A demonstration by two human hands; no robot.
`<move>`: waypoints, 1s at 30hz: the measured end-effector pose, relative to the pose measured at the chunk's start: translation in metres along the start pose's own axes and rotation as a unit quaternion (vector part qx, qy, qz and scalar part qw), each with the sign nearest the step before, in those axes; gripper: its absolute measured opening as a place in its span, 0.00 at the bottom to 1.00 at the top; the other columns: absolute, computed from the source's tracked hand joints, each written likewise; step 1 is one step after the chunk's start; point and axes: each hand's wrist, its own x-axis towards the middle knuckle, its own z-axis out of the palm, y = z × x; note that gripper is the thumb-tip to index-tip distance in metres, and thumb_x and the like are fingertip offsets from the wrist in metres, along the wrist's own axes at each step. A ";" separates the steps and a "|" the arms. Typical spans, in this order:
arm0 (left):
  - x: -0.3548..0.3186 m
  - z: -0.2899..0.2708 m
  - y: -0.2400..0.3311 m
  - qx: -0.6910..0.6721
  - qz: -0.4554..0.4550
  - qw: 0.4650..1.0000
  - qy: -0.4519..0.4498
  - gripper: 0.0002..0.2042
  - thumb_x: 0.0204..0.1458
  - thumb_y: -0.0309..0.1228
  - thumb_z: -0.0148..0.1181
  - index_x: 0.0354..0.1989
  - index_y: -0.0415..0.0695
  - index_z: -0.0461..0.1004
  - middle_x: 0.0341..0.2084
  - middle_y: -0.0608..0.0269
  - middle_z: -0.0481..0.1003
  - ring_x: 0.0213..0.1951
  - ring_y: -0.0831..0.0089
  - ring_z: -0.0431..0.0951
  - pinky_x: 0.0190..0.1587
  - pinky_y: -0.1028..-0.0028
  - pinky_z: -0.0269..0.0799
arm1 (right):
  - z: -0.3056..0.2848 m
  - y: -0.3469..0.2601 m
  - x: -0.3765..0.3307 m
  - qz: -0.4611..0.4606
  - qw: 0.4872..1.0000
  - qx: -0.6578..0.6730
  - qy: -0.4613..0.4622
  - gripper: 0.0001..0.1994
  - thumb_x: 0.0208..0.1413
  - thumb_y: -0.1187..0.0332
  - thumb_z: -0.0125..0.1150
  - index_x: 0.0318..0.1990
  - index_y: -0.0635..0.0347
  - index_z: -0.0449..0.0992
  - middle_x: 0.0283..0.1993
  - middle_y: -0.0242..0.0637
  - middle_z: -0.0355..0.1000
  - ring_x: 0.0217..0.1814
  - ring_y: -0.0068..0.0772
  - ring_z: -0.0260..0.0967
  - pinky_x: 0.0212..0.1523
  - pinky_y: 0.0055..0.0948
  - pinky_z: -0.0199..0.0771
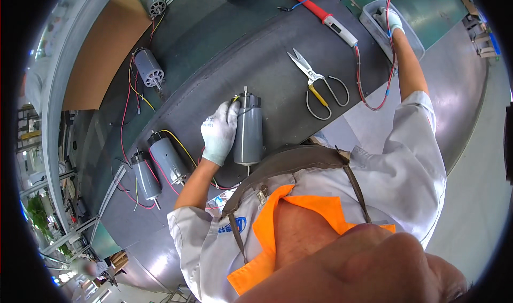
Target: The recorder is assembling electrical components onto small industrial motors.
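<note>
My left hand [219, 132], in a white glove, rests against the side of a grey cylindrical motor [249, 132] lying on the dark mat [278, 83]. Its fingers curl around the motor's upper end near its wires. My right hand [394, 20], also gloved, reaches far out into a clear plastic bin [374, 22] at the top right. A red wire [374, 97] trails from that hand across the mat. What the right hand's fingers grip inside the bin is hidden.
Metal scissors [315, 83] lie on the mat beside a red-handled soldering iron [323, 17]. Several more grey motors sit at the left: two [157, 169] near my left elbow, one [148, 68] farther up. A brown board [104, 57] lies at the upper left.
</note>
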 end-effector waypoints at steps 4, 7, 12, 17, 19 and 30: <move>-0.011 -0.003 0.005 -0.012 -0.042 0.999 -0.001 0.13 0.62 0.40 0.55 0.43 0.44 0.78 0.28 0.47 0.80 0.29 0.49 0.81 0.32 0.58 0.76 | -0.019 -0.040 0.009 0.026 0.998 0.001 -0.052 0.12 0.55 0.65 0.55 0.42 0.57 0.80 0.47 0.52 0.78 0.52 0.56 0.74 0.50 0.48 0.74; -0.008 -0.001 0.003 -0.002 -0.023 1.000 -0.011 0.13 0.62 0.41 0.55 0.43 0.44 0.78 0.27 0.47 0.80 0.28 0.49 0.81 0.32 0.57 0.76 | -0.007 -0.008 -0.005 -0.006 1.000 0.020 -0.011 0.10 0.56 0.65 0.57 0.41 0.56 0.80 0.46 0.51 0.78 0.51 0.57 0.75 0.50 0.49 0.74; -0.007 -0.005 -0.005 0.025 0.047 0.998 -0.018 0.11 0.62 0.37 0.53 0.45 0.46 0.77 0.33 0.51 0.80 0.29 0.52 0.81 0.32 0.59 0.77 | -0.010 0.011 -0.027 0.049 0.982 0.178 0.038 0.15 0.61 0.65 0.59 0.51 0.63 0.77 0.40 0.39 0.80 0.38 0.29 0.74 0.42 0.30 0.73; -0.007 -0.002 -0.007 0.052 0.090 0.994 -0.010 0.10 0.61 0.34 0.53 0.47 0.50 0.77 0.39 0.56 0.80 0.30 0.55 0.81 0.32 0.61 0.77 | -0.015 0.042 -0.034 0.077 0.910 0.406 0.032 0.13 0.60 0.61 0.61 0.45 0.58 0.81 0.36 0.41 0.80 0.35 0.35 0.77 0.42 0.32 0.75; -0.010 -0.007 -0.003 0.053 0.064 0.997 -0.009 0.10 0.62 0.36 0.53 0.46 0.48 0.77 0.36 0.54 0.80 0.30 0.54 0.81 0.32 0.60 0.77 | -0.021 0.014 -0.024 0.043 0.956 0.281 0.066 0.13 0.57 0.62 0.63 0.47 0.57 0.81 0.39 0.43 0.81 0.39 0.44 0.78 0.44 0.36 0.75; 0.010 -0.034 0.002 -0.059 -0.059 0.975 -0.205 0.19 0.64 0.47 0.49 0.42 0.41 0.76 0.35 0.45 0.79 0.37 0.45 0.79 0.39 0.53 0.74 | -0.053 0.022 -0.049 0.085 0.951 0.261 0.139 0.12 0.57 0.61 0.63 0.45 0.56 0.81 0.41 0.45 0.80 0.39 0.40 0.78 0.42 0.35 0.76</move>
